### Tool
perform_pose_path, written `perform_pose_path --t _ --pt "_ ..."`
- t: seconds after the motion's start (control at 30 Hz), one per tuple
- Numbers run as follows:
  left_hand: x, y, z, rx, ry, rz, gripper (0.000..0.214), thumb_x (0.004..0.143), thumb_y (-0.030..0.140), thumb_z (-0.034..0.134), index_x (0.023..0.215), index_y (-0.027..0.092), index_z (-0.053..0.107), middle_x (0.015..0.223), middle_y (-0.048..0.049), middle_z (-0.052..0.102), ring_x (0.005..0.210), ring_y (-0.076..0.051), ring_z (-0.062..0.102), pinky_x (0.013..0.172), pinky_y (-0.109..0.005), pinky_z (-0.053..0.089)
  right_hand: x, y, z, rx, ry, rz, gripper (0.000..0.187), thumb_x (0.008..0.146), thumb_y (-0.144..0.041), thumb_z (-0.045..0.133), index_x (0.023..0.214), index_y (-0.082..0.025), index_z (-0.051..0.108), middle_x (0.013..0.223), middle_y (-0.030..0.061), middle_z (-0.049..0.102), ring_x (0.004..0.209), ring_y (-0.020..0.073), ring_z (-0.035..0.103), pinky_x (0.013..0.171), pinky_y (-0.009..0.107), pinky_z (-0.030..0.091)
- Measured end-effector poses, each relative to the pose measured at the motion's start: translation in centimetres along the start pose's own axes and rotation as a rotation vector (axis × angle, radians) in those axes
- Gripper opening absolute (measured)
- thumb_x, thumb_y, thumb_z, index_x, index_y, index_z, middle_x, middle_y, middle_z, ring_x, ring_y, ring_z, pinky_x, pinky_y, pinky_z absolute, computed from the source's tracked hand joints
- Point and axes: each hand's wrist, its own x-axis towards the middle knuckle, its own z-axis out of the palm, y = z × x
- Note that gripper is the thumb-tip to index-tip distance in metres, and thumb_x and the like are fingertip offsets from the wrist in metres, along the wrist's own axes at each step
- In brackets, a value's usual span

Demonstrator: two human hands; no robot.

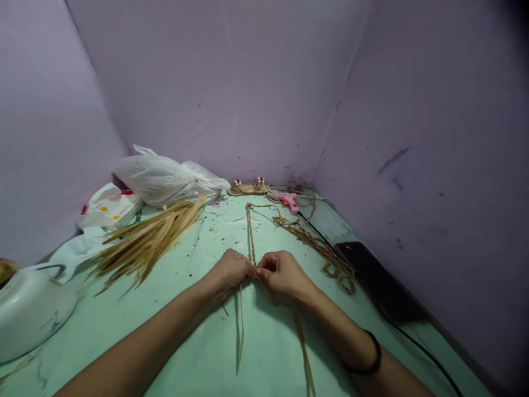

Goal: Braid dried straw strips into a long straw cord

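A thin braided straw cord (250, 234) runs from the far part of the table straight toward me, ending between my two hands. My left hand (235, 268) is closed, pinching the cord's near end from the left. Pressed up close beside it, my right hand (283, 274) pinches at the same spot with thumb and forefinger. Loose flat straw strands hang toward me: a short one (241, 336) below the left hand and a longer one (303, 347) below the right wrist. The exact strands inside the fingers are hidden.
A bundle of dry straw strips (152, 237) lies left, before a white plastic bag (169, 179). A white bowl (33, 311) stands near left. At right are a pink glue gun (289, 201), coiled braided cord (314, 242) and a black phone-like slab (380, 281). Walls enclose the table's back and right.
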Motion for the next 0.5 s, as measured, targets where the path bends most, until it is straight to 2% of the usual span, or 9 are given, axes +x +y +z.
perform_pose_path --t 0.13,0.3,0.4,0.5 --pt "-0.1 0.0 0.4 0.018 0.004 0.032 0.018 0.048 0.009 0.048 0.038 0.015 0.034 0.029 0.0083 0.021 0.029 -0.001 0.016 0.034 -0.019 0.008 -0.5 -0.9 -0.9 -0.161 0.013 0.098 0.015 0.058 -0.023 0.054 0.058 -0.012 0.063 0.046 0.0016 0.054 0.043 0.0082 0.042 0.041 0.019 0.026" --pt "-0.5 0.4 0.6 -0.044 0.035 -0.066 0.018 0.045 0.007 0.045 0.038 0.016 0.031 0.029 0.0077 0.024 0.029 -0.001 0.017 0.034 -0.019 0.009 -2.1 -2.8 -0.5 -0.181 -0.02 0.053 0.014 0.058 -0.019 0.05 0.056 -0.013 0.063 0.045 0.001 0.053 0.042 0.0077 0.041 0.041 0.018 0.025" --pt "-0.4 0.1 0.3 -0.087 -0.023 -0.099 0.013 0.047 0.008 0.044 0.04 0.016 0.035 0.03 0.007 0.026 0.028 -0.002 0.017 0.034 -0.02 0.007 -2.7 -3.4 0.2 -0.205 -0.008 -0.006 0.015 0.06 -0.018 0.049 0.056 -0.013 0.063 0.046 0.0008 0.053 0.042 0.0071 0.038 0.041 0.019 0.024" --pt "0.1 -0.4 -0.3 -0.088 -0.133 -0.034 0.013 0.049 0.011 0.047 0.041 0.015 0.038 0.031 0.0072 0.028 0.028 -0.002 0.017 0.032 -0.02 0.007 -3.0 -3.6 0.6 -0.236 0.007 -0.098 0.016 0.063 -0.017 0.048 0.056 -0.014 0.063 0.048 0.0011 0.054 0.044 0.0074 0.037 0.042 0.019 0.023"
